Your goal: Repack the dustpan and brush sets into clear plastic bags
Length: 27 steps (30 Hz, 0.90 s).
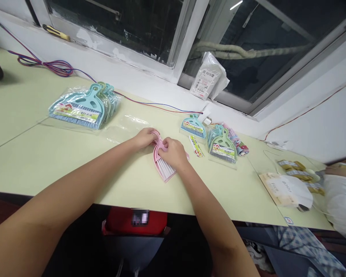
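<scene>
desk: pale green, across frame | window: dark, white frame, top | sill: white, below window | wall: white, right

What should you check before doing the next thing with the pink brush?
1. Both hands on the pink brush: ok, left hand at the handle, right hand over the middle.
2. Brush resting on the table: ok.
3. White bristles showing: ok.
4. Clear bag close by: ok, just behind the hands.
5. Label within reach: ok, to the right.
6. Firm grip: cannot tell.
</scene>
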Available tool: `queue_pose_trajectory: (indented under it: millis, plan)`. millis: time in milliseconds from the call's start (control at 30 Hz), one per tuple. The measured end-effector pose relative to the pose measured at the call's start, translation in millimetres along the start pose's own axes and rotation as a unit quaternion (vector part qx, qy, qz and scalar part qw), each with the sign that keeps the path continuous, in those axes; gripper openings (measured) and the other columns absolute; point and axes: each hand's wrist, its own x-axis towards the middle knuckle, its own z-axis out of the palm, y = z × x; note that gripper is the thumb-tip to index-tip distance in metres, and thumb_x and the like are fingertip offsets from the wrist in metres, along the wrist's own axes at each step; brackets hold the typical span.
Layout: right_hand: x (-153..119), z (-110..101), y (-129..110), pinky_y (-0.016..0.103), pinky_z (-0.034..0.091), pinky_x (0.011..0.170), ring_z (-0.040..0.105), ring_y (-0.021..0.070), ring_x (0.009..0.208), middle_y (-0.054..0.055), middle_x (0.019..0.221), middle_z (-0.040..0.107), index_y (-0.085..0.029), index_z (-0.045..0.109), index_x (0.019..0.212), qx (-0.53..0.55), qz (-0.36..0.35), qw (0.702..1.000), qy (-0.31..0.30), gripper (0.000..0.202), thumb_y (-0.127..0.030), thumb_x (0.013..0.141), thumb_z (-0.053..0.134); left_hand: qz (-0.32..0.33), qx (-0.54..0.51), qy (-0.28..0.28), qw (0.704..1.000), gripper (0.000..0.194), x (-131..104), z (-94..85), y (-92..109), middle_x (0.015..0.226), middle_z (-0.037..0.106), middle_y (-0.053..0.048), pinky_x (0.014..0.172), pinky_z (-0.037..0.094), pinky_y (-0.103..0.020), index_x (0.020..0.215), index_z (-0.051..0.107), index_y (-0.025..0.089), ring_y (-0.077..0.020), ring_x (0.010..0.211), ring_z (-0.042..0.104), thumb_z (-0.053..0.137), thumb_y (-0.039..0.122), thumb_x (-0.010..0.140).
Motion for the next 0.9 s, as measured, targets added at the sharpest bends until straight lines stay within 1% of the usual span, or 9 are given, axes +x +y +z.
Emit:
queue_pose_trajectory:
  millis: [233,400,500,700,900]
  plan:
    - [2,3,5,0.033,0.048,0.080,0.064,0.0210,0.081,0.003,0.089,0.072,-0.022,0.066,0.092,0.037,0.020,0.999,0.011,0.016,-0.027,0.077,0.066,0.046,0.079,-0.021,0.996,0.021,4,-4.7,-8,0.079,0.065,-0.003,0.058,0.050,-0.025,0.091,0.067,0.016,-0.0156,0.068,0.062,0.066,0.018,0.070]
    - [2,4,5,0.033,0.048,0.079,0.064,0.0208,0.080,0.002,0.088,0.072,-0.023,0.066,0.090,0.050,0.019,0.998,0.024,0.015,-0.029,0.076,0.067,0.043,0.068,-0.013,0.997,0.025,8,-5.4,-11,0.080,0.065,-0.004,0.059,0.052,-0.026,0.095,0.067,0.016,-0.0169,0.069,0.064,0.066,0.020,0.070]
    - [2,4,5,0.033,0.048,0.080,0.064,0.0210,0.083,0.003,0.090,0.072,-0.023,0.066,0.091,0.050,0.017,0.998,0.027,0.016,-0.029,0.076,0.066,0.042,0.057,-0.005,0.997,0.027,6,-4.0,-9,0.082,0.065,-0.004,0.062,0.053,-0.027,0.097,0.066,0.016,-0.0171,0.071,0.064,0.065,0.020,0.071]
    - [2,2,5,0.033,0.048,0.083,0.063,0.0213,0.087,0.003,0.091,0.071,-0.022,0.066,0.094,0.054,0.008,0.998,0.040,0.017,-0.027,0.077,0.065,0.044,0.070,0.011,0.997,0.029,-2,0.3,2,0.085,0.064,-0.002,0.062,0.053,-0.026,0.102,0.065,0.017,-0.0158,0.072,0.063,0.064,0.020,0.073]
    - [2,1,5,0.034,0.048,0.086,0.063,0.0219,0.090,0.003,0.092,0.070,-0.022,0.065,0.094,0.055,0.005,0.998,0.043,0.015,-0.026,0.079,0.064,0.063,0.080,0.016,0.995,0.032,-6,1.5,7,0.088,0.065,-0.002,0.063,0.051,-0.025,0.107,0.064,0.017,-0.0147,0.072,0.062,0.065,0.021,0.075]
